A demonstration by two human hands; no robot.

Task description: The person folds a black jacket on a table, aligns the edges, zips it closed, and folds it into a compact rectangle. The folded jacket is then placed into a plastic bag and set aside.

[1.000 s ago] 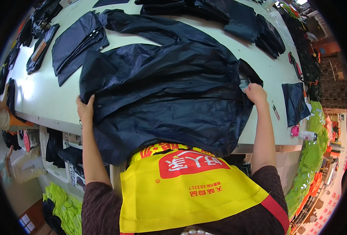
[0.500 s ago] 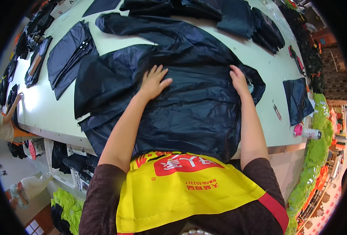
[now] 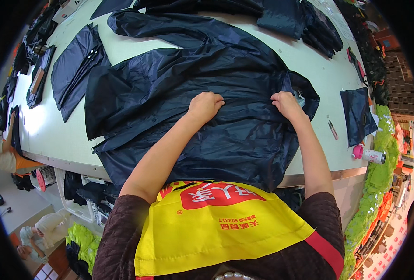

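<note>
A thin, shiny dark navy rain jacket (image 3: pixel 225 144) lies spread and wrinkled across the pale table, its near edge hanging over toward my yellow apron. One sleeve (image 3: pixel 137 25) stretches away to the far left. At the right end is a rounded opening (image 3: pixel 309 95) with a lighter patch inside. My left hand (image 3: pixel 206 107) is closed, pinching the fabric near the middle. Beside the opening, my right hand (image 3: pixel 286 103) pinches the cloth too, with fingertips toward the left hand. Small folds run between the two hands.
Folded dark garments (image 3: pixel 78 70) lie at the left, with more stacks (image 3: pixel 279 18) at the far side. Small snips (image 3: pixel 332 129), a folded dark piece (image 3: pixel 356 116) and a pink-lidded bottle (image 3: pixel 372 155) are at right. Another person's arm (image 3: pixel 6 140) reaches in at far left.
My left hand has moved right and closed from flat fingers to a pinch on the jacket. My right hand has shifted slightly down and closed on the cloth. Fresh folds show between them.
</note>
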